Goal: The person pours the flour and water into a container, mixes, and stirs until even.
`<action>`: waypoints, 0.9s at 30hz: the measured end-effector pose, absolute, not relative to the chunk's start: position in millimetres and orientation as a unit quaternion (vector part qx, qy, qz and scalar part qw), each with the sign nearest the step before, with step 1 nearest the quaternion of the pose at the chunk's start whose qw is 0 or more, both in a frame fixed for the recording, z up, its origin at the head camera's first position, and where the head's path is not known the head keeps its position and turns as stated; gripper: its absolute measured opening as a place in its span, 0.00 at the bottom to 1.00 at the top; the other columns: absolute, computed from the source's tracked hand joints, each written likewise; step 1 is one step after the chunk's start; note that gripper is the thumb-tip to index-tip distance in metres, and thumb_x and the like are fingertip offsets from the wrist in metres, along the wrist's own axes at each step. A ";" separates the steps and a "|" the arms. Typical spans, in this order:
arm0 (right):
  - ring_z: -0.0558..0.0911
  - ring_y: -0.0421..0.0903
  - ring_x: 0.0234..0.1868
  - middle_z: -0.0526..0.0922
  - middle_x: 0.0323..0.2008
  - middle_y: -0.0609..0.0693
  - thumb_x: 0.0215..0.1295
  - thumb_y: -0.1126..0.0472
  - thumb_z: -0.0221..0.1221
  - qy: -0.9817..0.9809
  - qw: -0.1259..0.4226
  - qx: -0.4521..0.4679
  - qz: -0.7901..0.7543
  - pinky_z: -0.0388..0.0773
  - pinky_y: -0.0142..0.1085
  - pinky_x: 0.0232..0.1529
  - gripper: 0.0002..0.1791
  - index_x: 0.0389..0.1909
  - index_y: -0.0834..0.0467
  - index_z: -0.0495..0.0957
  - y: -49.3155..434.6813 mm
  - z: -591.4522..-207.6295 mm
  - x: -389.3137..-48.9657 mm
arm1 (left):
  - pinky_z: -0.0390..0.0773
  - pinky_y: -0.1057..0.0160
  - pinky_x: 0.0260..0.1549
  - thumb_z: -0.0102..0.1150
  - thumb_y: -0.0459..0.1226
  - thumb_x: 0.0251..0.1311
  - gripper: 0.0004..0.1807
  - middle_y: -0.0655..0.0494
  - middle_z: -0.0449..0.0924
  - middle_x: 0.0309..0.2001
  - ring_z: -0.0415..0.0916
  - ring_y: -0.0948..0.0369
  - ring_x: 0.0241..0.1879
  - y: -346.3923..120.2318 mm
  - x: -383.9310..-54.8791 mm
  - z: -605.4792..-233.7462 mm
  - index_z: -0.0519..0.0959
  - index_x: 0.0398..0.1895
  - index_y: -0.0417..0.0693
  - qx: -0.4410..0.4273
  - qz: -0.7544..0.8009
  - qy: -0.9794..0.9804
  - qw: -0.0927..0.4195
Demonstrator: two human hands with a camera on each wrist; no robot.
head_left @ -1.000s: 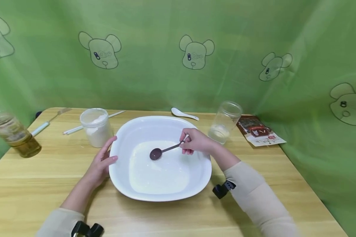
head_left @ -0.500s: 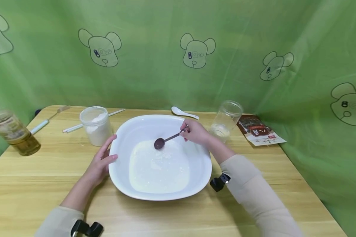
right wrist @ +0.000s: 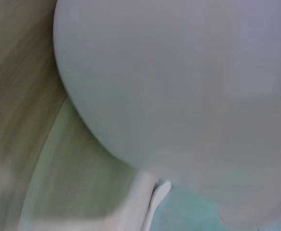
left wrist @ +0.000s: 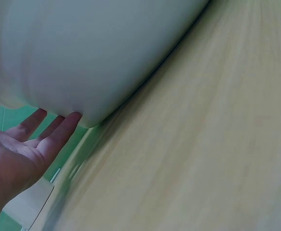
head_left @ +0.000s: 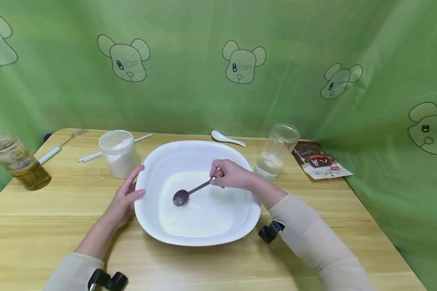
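Stirring seems the step in hand: your right hand (head_left: 232,174) pinches a dark-brown, plastic-looking round spoon (head_left: 182,197) inside the wide, white, glossy basin (head_left: 248,212); your left hand (head_left: 121,201) touches its side, fingers outstretched. The next stroke likely calls for a steady basin.

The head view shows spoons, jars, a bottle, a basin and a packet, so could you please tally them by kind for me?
Spoons: 2, the dark spoon and white spoon
Jars: 2, the powder jar and clear jar
Bottles: 1, the oil-coloured bottle
Basins: 1, the white basin
Packets: 1, the printed packet
Total: 7
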State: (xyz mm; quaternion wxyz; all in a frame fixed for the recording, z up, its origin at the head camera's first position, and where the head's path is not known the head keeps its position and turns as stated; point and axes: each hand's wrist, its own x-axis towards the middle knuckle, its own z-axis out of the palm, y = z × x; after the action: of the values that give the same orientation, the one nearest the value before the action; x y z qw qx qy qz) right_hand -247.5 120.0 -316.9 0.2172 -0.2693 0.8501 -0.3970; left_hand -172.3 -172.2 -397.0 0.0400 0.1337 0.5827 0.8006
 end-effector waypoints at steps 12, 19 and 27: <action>0.66 0.41 0.15 0.64 0.13 0.47 0.51 0.73 0.54 0.888 0.134 -0.236 -0.370 0.62 0.28 0.16 0.05 0.29 0.65 0.68 158.4 -305.0 -254.0 | 0.77 0.57 0.32 0.43 0.27 0.54 0.34 0.35 0.52 0.56 0.71 0.59 0.42 -170.5 -171.5 -396.1 0.50 0.65 0.52 0.129 0.798 0.587 0.037; 0.67 0.43 0.15 0.66 0.13 0.49 0.52 0.72 0.54 0.887 0.106 -0.248 -0.375 0.67 0.31 0.17 0.05 0.31 0.64 0.70 150.6 -310.8 -262.2 | 0.77 0.57 0.32 0.43 0.27 0.54 0.33 0.39 0.56 0.53 0.71 0.58 0.42 -169.9 -171.2 -396.5 0.51 0.65 0.53 0.126 0.798 0.589 0.038; 0.63 0.41 0.14 0.68 0.12 0.49 0.53 0.71 0.53 0.869 0.160 -0.279 -0.376 0.58 0.27 0.15 0.04 0.31 0.64 0.72 138.4 -316.2 -256.0 | 0.77 0.57 0.32 0.43 0.28 0.54 0.33 0.39 0.55 0.54 0.71 0.57 0.42 -170.9 -171.0 -396.5 0.51 0.65 0.54 0.126 0.799 0.587 0.035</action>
State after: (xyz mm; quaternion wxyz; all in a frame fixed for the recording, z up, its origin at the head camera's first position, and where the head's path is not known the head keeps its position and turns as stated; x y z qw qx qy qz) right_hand -256.0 138.4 -316.2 0.1597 -0.2789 0.8693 -0.3756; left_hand -171.0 -170.9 -396.5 0.0346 0.1258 0.5875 0.7986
